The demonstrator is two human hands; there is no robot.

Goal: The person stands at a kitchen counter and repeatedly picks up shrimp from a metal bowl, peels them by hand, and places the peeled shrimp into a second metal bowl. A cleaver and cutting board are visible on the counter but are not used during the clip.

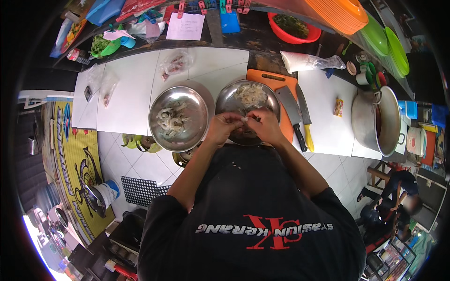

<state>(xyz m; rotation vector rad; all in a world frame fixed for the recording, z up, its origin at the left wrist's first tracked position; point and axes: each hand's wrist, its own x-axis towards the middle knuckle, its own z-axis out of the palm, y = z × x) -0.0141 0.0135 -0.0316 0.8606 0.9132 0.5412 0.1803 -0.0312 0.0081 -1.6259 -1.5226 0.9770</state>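
Both of my hands meet over the near part of a steel bowl (225, 102) that holds a pile of pale shrimp shells (250, 95). A small pale piece, apparently a shrimp (244, 119), is pinched between my left hand (225, 127) and my right hand (263, 124); the fingers hide part of it. To the left stands a second steel bowl (197, 105) with several greyish whole shrimp (172, 119) in it. The right bowl rests partly on an orange cutting board (256, 74).
Right of the bowls, a cleaver (290, 102) and a yellow-handled knife (304, 109) lie with handles towards me. A large metal pot (364, 121) stands at the far right, near a small packet (338, 107). Plastic bags (177, 62) lie behind. People (400, 196) sit at lower right.
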